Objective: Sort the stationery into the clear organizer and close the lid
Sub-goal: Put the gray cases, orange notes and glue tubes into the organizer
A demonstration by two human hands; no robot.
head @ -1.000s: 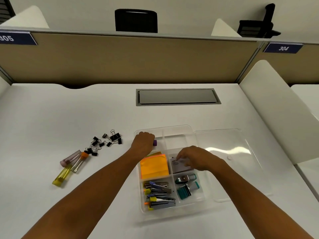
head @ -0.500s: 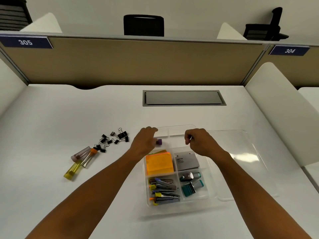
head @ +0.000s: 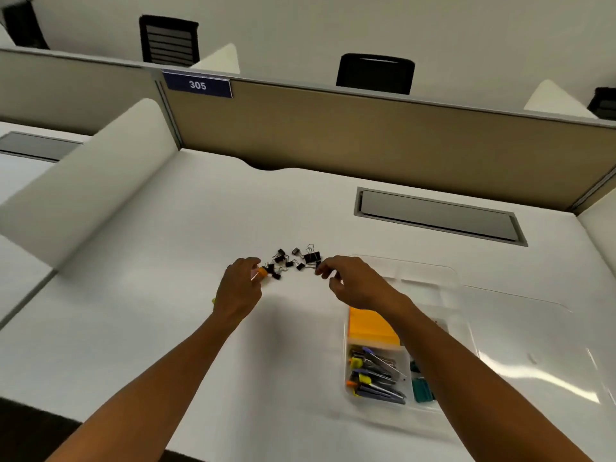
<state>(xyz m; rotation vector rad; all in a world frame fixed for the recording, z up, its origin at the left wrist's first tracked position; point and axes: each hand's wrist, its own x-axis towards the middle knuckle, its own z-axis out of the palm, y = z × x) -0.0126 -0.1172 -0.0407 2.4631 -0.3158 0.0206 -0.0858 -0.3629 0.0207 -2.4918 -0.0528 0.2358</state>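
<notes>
A loose pile of black binder clips (head: 296,258) lies on the white desk, left of the clear organizer (head: 416,278). My right hand (head: 353,281) pinches a clip at the pile's right edge. Over the tubes, my left hand (head: 240,288) has its fingers closed around the orange-capped tube (head: 262,271); a bit of the yellow tube (head: 213,300) shows beside my wrist. The organizer holds orange sticky notes (head: 370,328), several small staplers (head: 373,375) and teal items (head: 421,390), partly hidden by my right forearm. Its clear lid (head: 533,345) lies open to the right.
A grey cable hatch (head: 436,216) is set into the desk behind the organizer. A white side divider (head: 90,181) bounds the desk on the left and a tan partition (head: 366,135) at the back. The near desk edge runs below my forearms.
Both hands left the organizer and moved left to the binder clips and tubes. The view swung left, so the organizer now sits at the lower right.
</notes>
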